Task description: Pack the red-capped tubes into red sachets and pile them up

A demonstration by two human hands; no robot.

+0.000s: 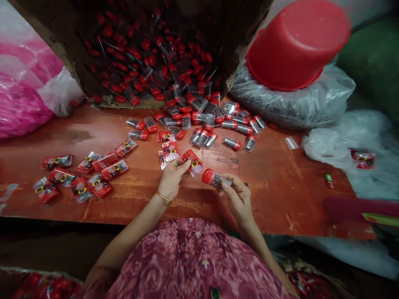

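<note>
My left hand pinches a red printed sleeve with a yellow and black design between thumb and fingers. In my right hand is a small clear tube with a red cap, full of dark beads. Its capped end points left toward the sleeve, and the two are close together. More flat red sleeves lie just beyond my left hand. To the left, several tubes in red sleeves lie in a loose group. Bare capped tubes are spread beyond my hands.
A cardboard box tipped toward me spills many red-capped tubes onto the red-brown table. A red bucket stands upside down on a filled plastic bag at right. Pink-filled bags stand at left; a small green-red item lies at right.
</note>
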